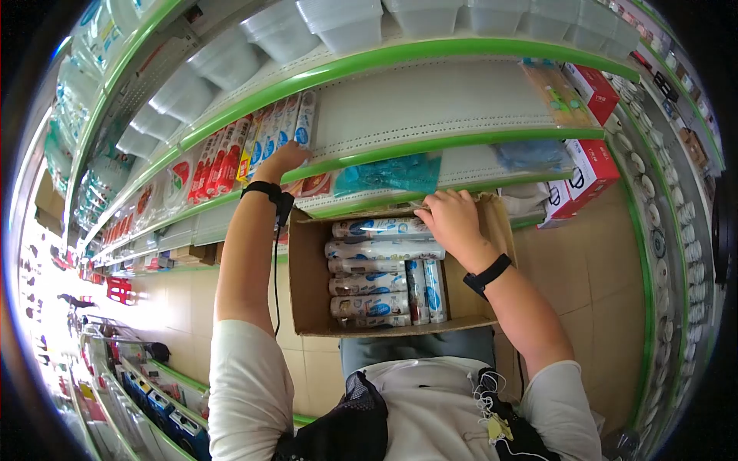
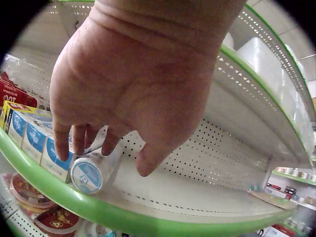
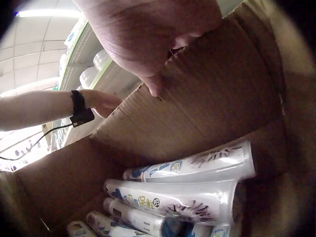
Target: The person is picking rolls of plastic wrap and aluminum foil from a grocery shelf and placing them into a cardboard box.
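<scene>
My left hand (image 1: 286,161) reaches onto the shelf beside a row of blue-and-white boxes (image 1: 267,137). In the left wrist view, that hand (image 2: 131,84) hangs over a white roll (image 2: 89,175) with a blue end label, thumb apart from the fingers; contact is unclear. The right hand (image 1: 455,223) grips the far rim of an open cardboard box (image 1: 307,265). From the right wrist, its thumb shows inside the cardboard wall (image 3: 212,98), the other fingers mostly hidden. Wrapped rolls (image 1: 384,250) lie in the box, several crosswise and others at right angles.
Clear plastic tubs (image 1: 342,27) stand on the shelf above. Red packages (image 1: 223,157) sit left of the boxes, and chopstick-like packs (image 1: 557,92) lie at the shelf's right end. Teal bags (image 1: 392,175) are one level lower. Green shelf edges (image 1: 461,137) run above the cardboard box.
</scene>
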Demonstrator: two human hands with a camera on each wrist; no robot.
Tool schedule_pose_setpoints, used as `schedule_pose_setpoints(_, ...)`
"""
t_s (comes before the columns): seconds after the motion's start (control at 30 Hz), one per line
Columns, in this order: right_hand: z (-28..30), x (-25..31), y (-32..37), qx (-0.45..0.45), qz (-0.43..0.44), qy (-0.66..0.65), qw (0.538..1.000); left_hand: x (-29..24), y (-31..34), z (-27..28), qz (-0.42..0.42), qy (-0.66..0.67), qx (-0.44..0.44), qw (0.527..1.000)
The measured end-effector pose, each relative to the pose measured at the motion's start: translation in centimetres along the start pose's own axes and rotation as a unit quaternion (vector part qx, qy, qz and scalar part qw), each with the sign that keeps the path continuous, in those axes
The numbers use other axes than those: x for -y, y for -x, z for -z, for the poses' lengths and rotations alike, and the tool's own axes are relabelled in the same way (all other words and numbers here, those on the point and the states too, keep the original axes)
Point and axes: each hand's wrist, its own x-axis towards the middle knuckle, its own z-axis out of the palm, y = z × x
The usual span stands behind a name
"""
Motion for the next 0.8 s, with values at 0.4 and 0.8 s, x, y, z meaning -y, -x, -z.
schedule_pose_setpoints(0.4,-0.9,-1.5,-1.5,0.037,-0.021,0.008,0.999,-1.7,-2.2,-0.6,0.025,0.016,0.046,0.998)
schedule_pose_setpoints(0.8,-0.2,-1.1,-0.9,0.014,-0.016,-0.009,1.000,-2.1,7.3,4.3,-0.010,0.332,0.129,0.934)
